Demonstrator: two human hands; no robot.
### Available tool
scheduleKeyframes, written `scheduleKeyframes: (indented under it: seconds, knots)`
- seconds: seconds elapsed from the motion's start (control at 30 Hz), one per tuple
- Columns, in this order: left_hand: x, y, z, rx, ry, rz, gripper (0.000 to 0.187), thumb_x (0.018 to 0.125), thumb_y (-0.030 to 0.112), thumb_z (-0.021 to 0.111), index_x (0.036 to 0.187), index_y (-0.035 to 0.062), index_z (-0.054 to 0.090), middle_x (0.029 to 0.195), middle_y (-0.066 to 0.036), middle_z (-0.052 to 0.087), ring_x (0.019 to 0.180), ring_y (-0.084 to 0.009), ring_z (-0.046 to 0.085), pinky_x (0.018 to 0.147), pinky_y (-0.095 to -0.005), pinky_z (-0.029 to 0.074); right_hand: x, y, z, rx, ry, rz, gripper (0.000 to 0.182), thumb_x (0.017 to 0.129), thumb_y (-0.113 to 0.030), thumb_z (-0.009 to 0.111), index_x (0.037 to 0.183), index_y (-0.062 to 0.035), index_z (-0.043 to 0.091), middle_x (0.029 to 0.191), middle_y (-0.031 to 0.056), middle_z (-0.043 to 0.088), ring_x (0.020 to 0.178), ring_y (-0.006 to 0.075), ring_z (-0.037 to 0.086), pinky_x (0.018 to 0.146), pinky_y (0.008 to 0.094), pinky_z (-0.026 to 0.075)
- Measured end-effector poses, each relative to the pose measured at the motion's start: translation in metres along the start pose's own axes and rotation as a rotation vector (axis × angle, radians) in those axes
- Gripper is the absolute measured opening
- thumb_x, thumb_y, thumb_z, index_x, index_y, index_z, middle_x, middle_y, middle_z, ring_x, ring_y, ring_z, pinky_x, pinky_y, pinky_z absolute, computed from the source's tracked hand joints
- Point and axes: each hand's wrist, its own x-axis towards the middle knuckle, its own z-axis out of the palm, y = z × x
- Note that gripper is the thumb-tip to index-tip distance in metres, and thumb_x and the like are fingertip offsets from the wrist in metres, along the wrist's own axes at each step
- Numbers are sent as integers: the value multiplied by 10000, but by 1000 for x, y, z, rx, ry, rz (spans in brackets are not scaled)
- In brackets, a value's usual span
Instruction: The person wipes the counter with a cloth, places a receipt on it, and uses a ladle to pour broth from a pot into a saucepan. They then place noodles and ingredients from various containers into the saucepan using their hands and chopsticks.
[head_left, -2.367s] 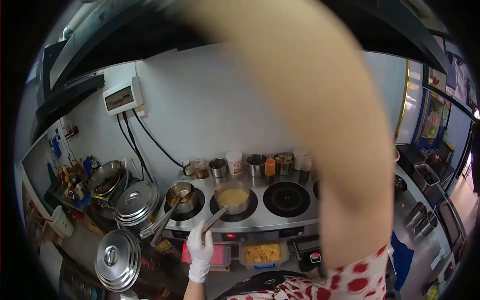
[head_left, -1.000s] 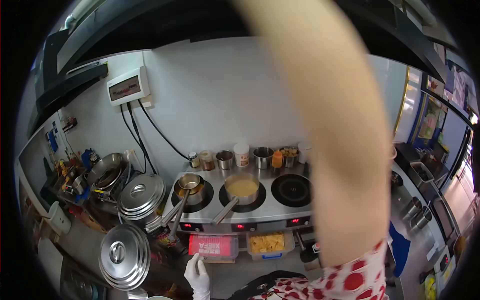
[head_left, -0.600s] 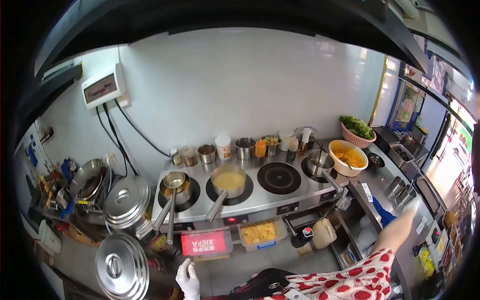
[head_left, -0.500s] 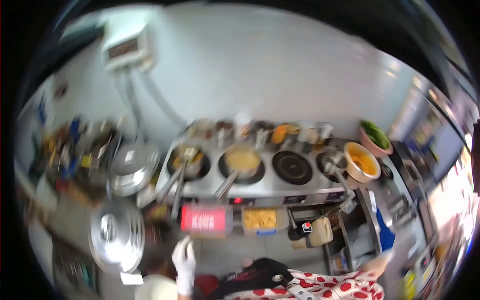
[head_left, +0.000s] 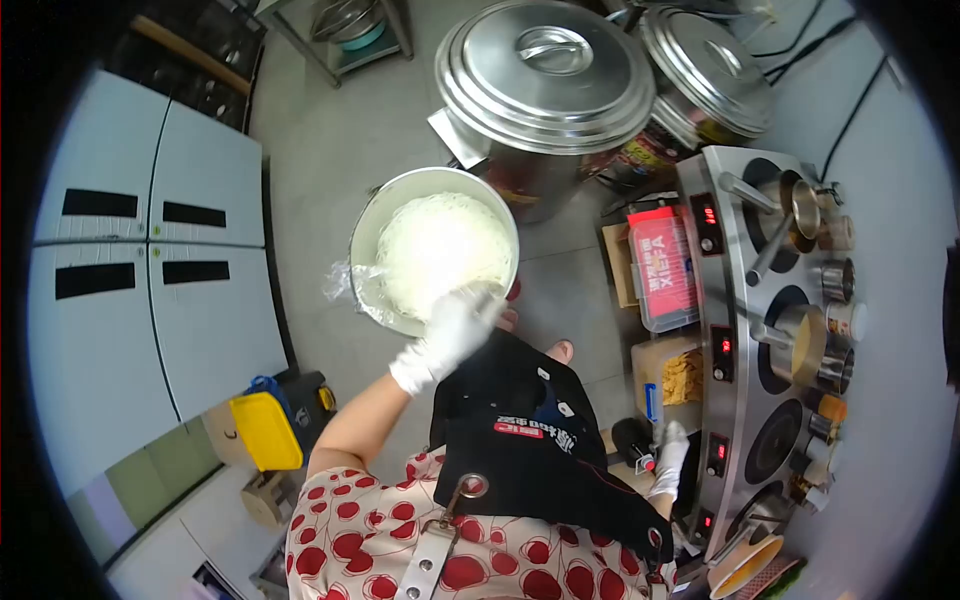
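Observation:
A round white bucket [head_left: 362, 240] holds a mass of thin white noodles [head_left: 440, 250], partly washed out by glare. Clear plastic wrap [head_left: 372, 288] hangs over its left rim. My left hand [head_left: 460, 325], in a white glove, is at the bucket's near rim with its fingers over the edge by the noodles. Blur and glare hide whether those fingers grip anything. Off to the right, my gloved right hand [head_left: 672, 455] is beside a dark bottle [head_left: 633, 440] with a red cap, close to the stove front. Its fingers look extended, with nothing visible in them.
A large lidded steel pot [head_left: 545, 75] stands beyond the bucket, with another lidded pot [head_left: 710, 75] behind it. Along the right runs a stove [head_left: 712, 270] bearing pans. A red-lidded box [head_left: 662, 265] and a tub of yellow food [head_left: 682, 378] sit before it. Cabinets [head_left: 200, 170] line the left.
My view has swung left and down from the stove, bringing the whole bucket into sight. My left hand is now at its rim. My right hand now shows beside the bottle.

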Motion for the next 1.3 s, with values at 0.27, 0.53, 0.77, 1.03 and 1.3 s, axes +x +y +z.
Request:
scheduleKeyframes:
  seconds: [0.27,0.53,0.77,1.03,1.3]
  knots:
    - [63,-145,-26,344,-117,-276,394,854,208,645,1210,59,567,1141,-205,613,1004,-349,624,861,-413,501,21,-28,53,-208,-187,22,300,947,-228,595,1126,11,627,867,28,632,687,114,564,647,264,467]
    - [139,-199,69,659,-423,127,659,794,229,652,1395,112,410,1436,-130,415,1331,-306,382,1073,-457,331,6,67,71,-250,-268,34,301,939,-192,588,1157,14,612,874,43,651,715,111,599,623,245,467]
    - [123,-168,49,781,-858,371,708,783,380,649,1389,89,426,1326,-134,503,1271,-296,436,1105,-495,260,-35,57,66,-246,-264,144,311,928,-165,595,1122,78,616,934,87,668,784,141,589,716,271,484]
    - [45,-206,42,1136,-588,590,554,843,232,519,1358,43,445,1243,-141,536,1207,-293,481,1116,-524,254,-32,48,97,-184,-298,88,205,935,-163,574,977,21,652,707,4,589,602,90,497,550,251,405]
    - [18,-178,32,908,-580,115,650,821,201,546,1410,11,348,1378,-201,425,1276,-333,416,1056,-472,331,-29,2,110,56,-253,135,178,923,-116,589,1025,15,653,918,36,638,807,98,559,712,237,447]
